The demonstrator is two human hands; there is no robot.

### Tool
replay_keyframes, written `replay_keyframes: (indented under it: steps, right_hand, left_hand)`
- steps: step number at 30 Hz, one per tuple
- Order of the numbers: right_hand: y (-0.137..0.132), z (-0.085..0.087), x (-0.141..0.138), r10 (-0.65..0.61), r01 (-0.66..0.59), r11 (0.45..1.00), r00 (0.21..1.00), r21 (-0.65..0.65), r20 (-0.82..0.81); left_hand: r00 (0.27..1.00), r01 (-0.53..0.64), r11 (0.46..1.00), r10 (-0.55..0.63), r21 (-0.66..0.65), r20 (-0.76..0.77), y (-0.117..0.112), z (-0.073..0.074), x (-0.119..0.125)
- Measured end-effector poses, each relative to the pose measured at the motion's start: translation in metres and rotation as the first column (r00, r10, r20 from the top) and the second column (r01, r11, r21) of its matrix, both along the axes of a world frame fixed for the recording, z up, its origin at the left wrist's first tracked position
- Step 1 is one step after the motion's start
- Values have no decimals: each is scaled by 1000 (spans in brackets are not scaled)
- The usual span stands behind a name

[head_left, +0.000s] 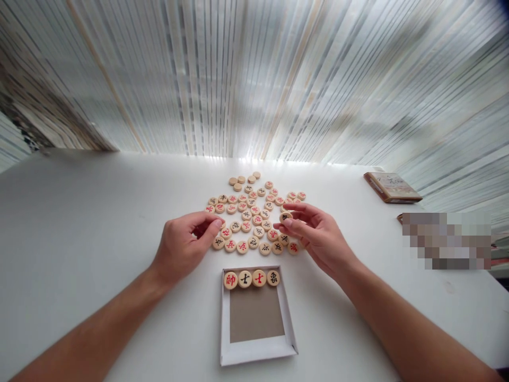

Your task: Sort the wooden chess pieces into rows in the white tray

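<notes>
Several round wooden chess discs (250,215) with red or black characters lie spread on the white table (79,223). My right hand (314,236) pinches one disc (285,216) between thumb and fingers, just above the right side of the pile. My left hand (185,245) rests at the pile's left edge, fingers curled, thumb and forefinger pressed on a disc there. In front of both hands lies a shallow white cardboard tray (256,350) with a brown floor. A row of several discs (251,278) lines its far end.
A flat printed box (392,187) lies at the table's right rear. A blurred patch covers something at the right edge. Striped curtains hang behind the table.
</notes>
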State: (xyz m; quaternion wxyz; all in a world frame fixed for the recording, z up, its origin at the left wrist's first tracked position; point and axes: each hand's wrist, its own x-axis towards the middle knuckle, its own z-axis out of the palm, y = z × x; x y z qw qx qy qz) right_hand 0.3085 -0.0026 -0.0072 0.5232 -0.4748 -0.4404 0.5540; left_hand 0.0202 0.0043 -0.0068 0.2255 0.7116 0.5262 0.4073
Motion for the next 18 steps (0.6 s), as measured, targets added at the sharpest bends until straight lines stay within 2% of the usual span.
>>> replay_keyframes:
  steps: [2, 6, 11, 15, 18]
  right_hand:
    - [-8, 5, -10, 73, -79, 995, 994, -63, -85]
    - [-22, 13, -31, 197, -198, 980, 977, 3, -76]
    - [-25, 24, -49, 261, -260, 965, 964, 27, -52]
    - [-23, 29, -59, 294, -293, 956, 955, 24, -39]
    - [-23, 26, -66, 285, -283, 958, 958, 50, -27]
  left_hand:
    - [998, 42, 999, -42, -3, 55, -6, 3, 7]
    - [967, 165, 983, -146, -80, 208, -20, 9, 21]
    - [884, 294, 935, -187, -199, 428, -31, 13, 25]
    - [837, 344, 910, -186, -230, 515, -31, 14, 23]
    - [807, 375, 898, -193, -231, 558, -31, 13, 21]
